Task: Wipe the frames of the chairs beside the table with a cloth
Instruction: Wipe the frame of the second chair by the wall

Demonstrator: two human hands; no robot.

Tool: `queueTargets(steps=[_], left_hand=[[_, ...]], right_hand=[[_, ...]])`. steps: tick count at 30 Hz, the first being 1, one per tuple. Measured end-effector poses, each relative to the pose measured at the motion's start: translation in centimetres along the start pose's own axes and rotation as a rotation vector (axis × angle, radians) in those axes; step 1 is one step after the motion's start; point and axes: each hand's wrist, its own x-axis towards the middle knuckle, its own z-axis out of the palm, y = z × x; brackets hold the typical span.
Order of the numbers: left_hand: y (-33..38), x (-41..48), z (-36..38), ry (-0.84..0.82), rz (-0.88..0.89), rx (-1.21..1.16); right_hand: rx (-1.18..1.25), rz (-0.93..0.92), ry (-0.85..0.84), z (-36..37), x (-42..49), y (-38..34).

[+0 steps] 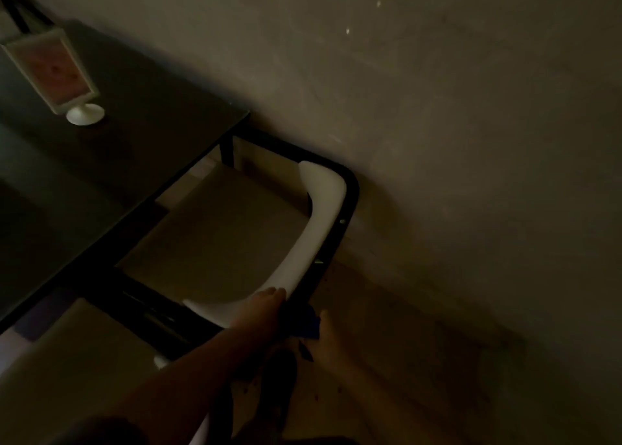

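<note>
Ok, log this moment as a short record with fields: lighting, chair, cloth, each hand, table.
lighting: very dim, details hard to read
chair: white backrest inside a black frame, pushed in at the table
cloth: blue cloth against the black frame at its near corner
left hand: left hand with fingers on the near end of the white backrest
right hand: right hand holding the blue cloth at the frame
table: dark table carrying a white sign holder on a round foot

Dim scene. Left hand point(266, 301) rests on the chair's white backrest point(319, 229). Right hand point(324, 338) presses a blue cloth point(312, 325) against the black chair frame point(350, 202). A sign holder point(54, 74) stands on the dark table point(141, 114).
</note>
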Motion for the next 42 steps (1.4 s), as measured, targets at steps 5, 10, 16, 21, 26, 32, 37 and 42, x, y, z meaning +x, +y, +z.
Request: queueTargets(steps=[5,10,16,21,26,32,37,42], left_hand=[[-1.0,3.9,0.5,-0.080,-0.026,-0.034],[0.6,8.0,0.9,-0.032,-0.029,-0.194],[3.7,16.6,-1.3,0.048,0.020,-0.200],[6.0,22.8,-3.5,0.109,0.053,-0.172],[7.4,28.7,-4.4,0.167,0.055,-0.181],[9.5,36.4,-6.2,0.248,-0.051,-0.158],[9.4,40.5,-8.1,0.256,-0.076,-0.220],[8.7,43.7,-10.3,0.200,-0.089,-0.131]], right_hand=[[0.036,0.044,-0.035,0.4,3.4,-1.5],[0.106,0.187,0.066,-1.2,6.4,-1.5],[0.180,0.222,0.152,-7.0,12.1,-2.3],[0.204,0.237,0.219,-11.9,17.1,-3.6],[0.076,0.159,0.304,-16.2,22.6,-3.5],[0.008,0.119,0.431,-21.1,29.3,-4.1],[-0.056,0.068,0.431,-24.2,32.4,-5.4],[-0.041,0.039,0.429,-25.4,34.4,-7.1]])
